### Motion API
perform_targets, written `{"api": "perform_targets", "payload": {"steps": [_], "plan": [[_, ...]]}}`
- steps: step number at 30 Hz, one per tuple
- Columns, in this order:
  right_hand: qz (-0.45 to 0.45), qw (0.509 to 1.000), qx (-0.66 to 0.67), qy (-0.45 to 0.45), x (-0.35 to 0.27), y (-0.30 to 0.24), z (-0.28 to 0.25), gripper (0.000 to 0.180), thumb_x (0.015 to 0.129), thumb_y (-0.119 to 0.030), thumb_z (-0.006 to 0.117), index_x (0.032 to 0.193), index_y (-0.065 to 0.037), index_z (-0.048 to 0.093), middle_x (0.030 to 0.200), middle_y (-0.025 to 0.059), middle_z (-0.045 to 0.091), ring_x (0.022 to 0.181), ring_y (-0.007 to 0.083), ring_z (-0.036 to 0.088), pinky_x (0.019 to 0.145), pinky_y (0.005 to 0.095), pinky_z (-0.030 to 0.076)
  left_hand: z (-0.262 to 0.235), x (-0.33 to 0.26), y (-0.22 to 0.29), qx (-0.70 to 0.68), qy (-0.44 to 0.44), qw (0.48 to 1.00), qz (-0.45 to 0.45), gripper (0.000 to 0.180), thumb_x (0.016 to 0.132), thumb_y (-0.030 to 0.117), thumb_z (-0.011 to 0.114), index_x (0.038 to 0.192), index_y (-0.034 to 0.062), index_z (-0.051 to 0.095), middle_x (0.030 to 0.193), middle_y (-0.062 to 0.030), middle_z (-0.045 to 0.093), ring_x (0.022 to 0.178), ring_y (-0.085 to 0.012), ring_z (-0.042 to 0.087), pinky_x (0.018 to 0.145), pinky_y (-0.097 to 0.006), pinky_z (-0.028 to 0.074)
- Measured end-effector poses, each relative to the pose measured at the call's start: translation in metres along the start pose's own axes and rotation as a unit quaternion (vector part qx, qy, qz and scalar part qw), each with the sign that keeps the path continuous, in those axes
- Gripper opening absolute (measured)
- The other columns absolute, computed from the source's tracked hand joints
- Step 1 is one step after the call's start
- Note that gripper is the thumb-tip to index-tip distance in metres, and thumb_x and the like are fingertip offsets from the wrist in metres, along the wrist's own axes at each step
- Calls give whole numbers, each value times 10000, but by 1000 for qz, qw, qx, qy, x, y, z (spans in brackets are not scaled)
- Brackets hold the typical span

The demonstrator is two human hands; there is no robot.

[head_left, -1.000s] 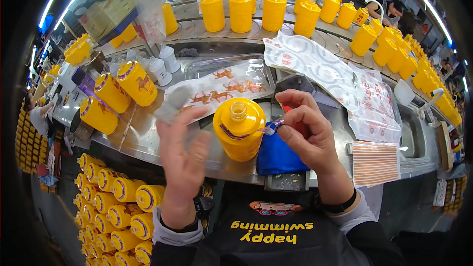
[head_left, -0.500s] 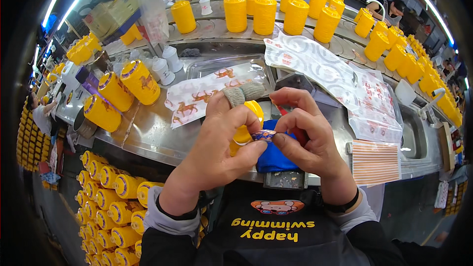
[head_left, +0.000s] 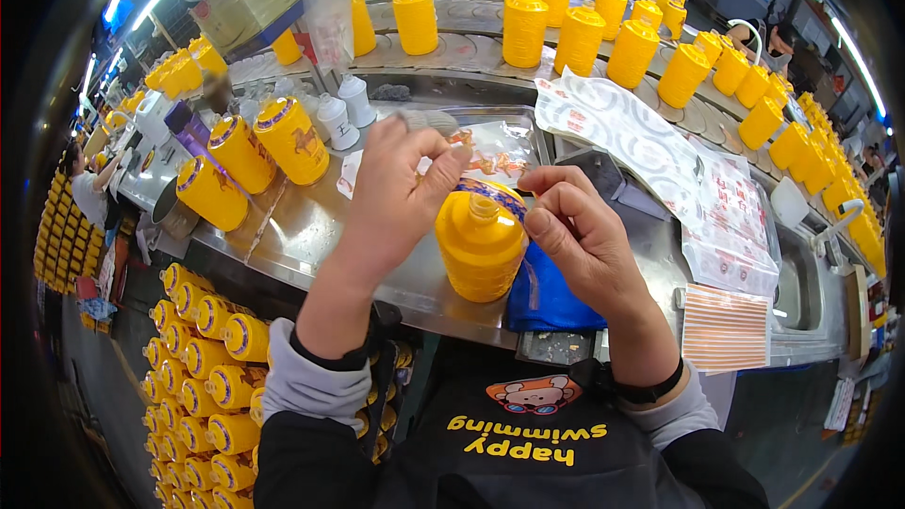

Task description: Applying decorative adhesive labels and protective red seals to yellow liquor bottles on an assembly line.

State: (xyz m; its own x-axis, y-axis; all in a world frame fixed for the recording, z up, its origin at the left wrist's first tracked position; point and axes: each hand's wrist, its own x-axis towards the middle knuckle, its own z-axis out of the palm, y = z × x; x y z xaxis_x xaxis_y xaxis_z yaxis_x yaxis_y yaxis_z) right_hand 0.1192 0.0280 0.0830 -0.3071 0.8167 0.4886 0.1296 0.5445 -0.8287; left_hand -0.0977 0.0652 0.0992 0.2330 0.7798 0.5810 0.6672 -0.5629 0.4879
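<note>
A yellow bottle (head_left: pixel 481 259) with a narrow neck stands at the table's front edge between my hands. A thin blue-and-red patterned strip (head_left: pixel 498 193) arches over its shoulder, beside the neck. My left hand (head_left: pixel 396 193) is closed at the strip's left end, thumb and forefinger pinched; a grey knitted cover (head_left: pixel 429 121) wraps some of its fingers. At the other end, my right hand (head_left: pixel 589 245) pinches the strip, close to the bottle's right side. A clear film edge hangs down beside the bottle. Behind lies a clear sheet with orange-brown figures (head_left: pixel 500 162), partly hidden by my left hand.
A blue cloth (head_left: pixel 556 297) lies right of the bottle. Decorated yellow bottles (head_left: pixel 292 141) and white bottles (head_left: pixel 337 123) stand at left. Printed sheets (head_left: pixel 613 132) and a striped sheet (head_left: pixel 724 325) lie right, near a sink (head_left: pixel 801 273). Yellow bottles (head_left: pixel 523 28) line a curved conveyor; more are stacked below left.
My hands have moved apart, stretching the small patterned piece into a strip over the bottle. The bottle now shows plainly between them. Bottles on the conveyor have shifted right, and the view has turned slightly.
</note>
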Motion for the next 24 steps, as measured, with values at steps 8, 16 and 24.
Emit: {"api": "perform_targets", "payload": {"steps": [8, 16, 24], "plan": [[-2, 999, 25, 22, 8, -9, 1, 189, 938, -165, 627, 877, 9, 584, 1082, 99, 524, 793, 94, 478, 698, 226, 420, 24, -58, 49, -113, 105, 988, -11, 205, 871, 261, 642, 895, 61, 605, 1086, -176, 558, 1109, -322, 457, 985, -410, 326], [43, 994, 76, 71, 3, -1, 1, 196, 986, -204, 545, 888, -38, 581, 1099, 64, 554, 672, 18, 436, 566, 164, 355, 26, -74, 33, -29, 60, 998, 22, 147, 824, 199, 671, 877, 72, 620, 1213, -235, 512, 1238, -403, 356, 1040, -478, 250], [114, 979, 141, 90, -6, 17, 7, 202, 1010, -219, 500, 1057, -48, 595, 1071, 13, 591, 756, 40, 491, 681, 195, 436, 27, -84, 38, -76, 33, 996, -24, 232, 831, 213, 678, 1011, 96, 591, 1274, -225, 475, 1240, -407, 357, 1061, -487, 223]]}}
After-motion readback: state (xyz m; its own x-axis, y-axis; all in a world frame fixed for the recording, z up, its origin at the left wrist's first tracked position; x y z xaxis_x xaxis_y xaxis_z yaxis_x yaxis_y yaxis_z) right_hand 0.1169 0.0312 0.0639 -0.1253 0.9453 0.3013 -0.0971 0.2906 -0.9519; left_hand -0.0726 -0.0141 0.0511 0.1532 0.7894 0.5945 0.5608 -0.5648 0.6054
